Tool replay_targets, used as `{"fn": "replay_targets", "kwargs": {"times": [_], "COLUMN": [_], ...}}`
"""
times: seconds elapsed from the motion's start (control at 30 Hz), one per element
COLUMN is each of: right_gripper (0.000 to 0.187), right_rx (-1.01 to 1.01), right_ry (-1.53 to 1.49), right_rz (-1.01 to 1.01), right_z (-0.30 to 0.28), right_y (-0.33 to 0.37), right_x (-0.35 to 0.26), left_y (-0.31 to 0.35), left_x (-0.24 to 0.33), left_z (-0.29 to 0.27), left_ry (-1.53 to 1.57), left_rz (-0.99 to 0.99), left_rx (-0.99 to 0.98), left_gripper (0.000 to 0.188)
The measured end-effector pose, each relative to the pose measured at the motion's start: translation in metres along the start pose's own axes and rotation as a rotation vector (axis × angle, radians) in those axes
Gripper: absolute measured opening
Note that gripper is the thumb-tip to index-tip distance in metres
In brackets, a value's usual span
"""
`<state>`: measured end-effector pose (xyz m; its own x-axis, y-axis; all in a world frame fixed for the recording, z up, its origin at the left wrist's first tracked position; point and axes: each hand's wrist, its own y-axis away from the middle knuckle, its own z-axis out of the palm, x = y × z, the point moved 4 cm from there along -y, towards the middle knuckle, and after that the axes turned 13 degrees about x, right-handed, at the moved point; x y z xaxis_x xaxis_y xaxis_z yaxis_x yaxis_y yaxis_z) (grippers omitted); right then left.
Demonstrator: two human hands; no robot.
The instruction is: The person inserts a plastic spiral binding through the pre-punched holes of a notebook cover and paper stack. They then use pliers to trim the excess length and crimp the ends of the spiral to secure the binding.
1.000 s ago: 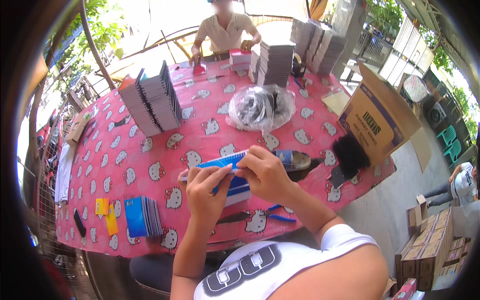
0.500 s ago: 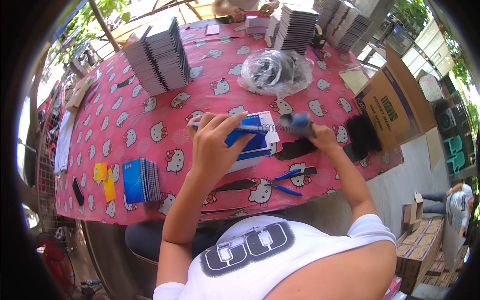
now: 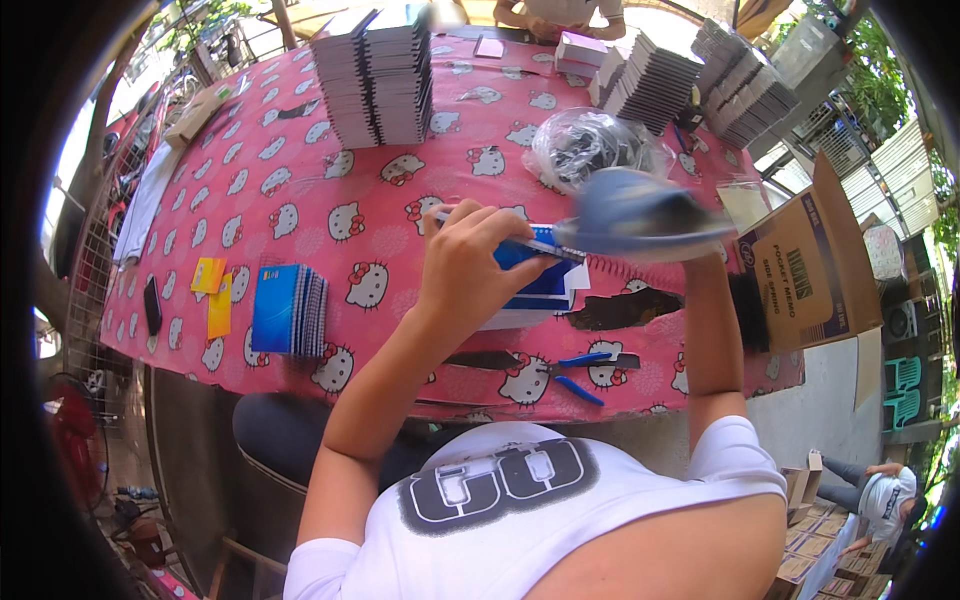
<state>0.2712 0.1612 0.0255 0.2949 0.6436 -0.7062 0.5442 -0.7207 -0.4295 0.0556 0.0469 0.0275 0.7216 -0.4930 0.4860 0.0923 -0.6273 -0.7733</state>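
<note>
My left hand (image 3: 470,245) pinches a small blue notebook (image 3: 548,238) by its punched edge, fingers above and thumb below. Beneath it lies a stack of blue-covered notebooks (image 3: 545,285) with white pages. A thin wire coil (image 3: 625,268) runs from the punched edge toward my right side. There, a blue-grey tool (image 3: 640,212), smeared by motion, is raised above the table. My right hand (image 3: 706,265) is behind it, closed on it, with its fingers mostly hidden. Blue-handled pliers (image 3: 580,388) lie near the front table edge.
A blue notebook stack (image 3: 288,310) and yellow cards (image 3: 217,300) sit left. Tall notebook stacks (image 3: 375,85), a plastic bag of coils (image 3: 600,150) and an open carton (image 3: 810,265) surround the work. Dark coils (image 3: 748,310) lie beside the carton. A person (image 3: 560,20) sits across.
My right hand has lifted the blue-grey tool up and rightward, and the coil stretches farther right. My left hand still holds the notebook. The whole view has shifted.
</note>
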Motion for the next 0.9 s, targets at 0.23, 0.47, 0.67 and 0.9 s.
{"fn": "replay_targets", "kwargs": {"times": [0.23, 0.47, 0.67, 0.9], "right_gripper": [0.041, 0.048, 0.047, 0.046], "right_rx": [0.106, 0.073, 0.083, 0.100], "right_ry": [-0.096, -0.436, -0.068, 0.213], "right_rz": [0.175, 0.075, 0.036, -0.008], "right_z": [0.018, 0.033, 0.038, 0.049], "right_y": [-0.004, -0.010, -0.023, -0.034], "right_x": [0.000, 0.000, 0.006, 0.004], "left_y": [0.001, 0.005, 0.009, 0.016], "left_x": [-0.006, -0.031, -0.043, -0.046], "left_z": [-0.004, -0.016, -0.014, -0.016], "left_ry": [-0.017, 0.156, 0.344, 0.562], "left_rz": [-0.036, -0.296, -0.551, -0.616], "left_rx": [0.014, 0.029, -0.019, 0.178], "left_gripper": [0.032, 0.031, 0.034, 0.039]}}
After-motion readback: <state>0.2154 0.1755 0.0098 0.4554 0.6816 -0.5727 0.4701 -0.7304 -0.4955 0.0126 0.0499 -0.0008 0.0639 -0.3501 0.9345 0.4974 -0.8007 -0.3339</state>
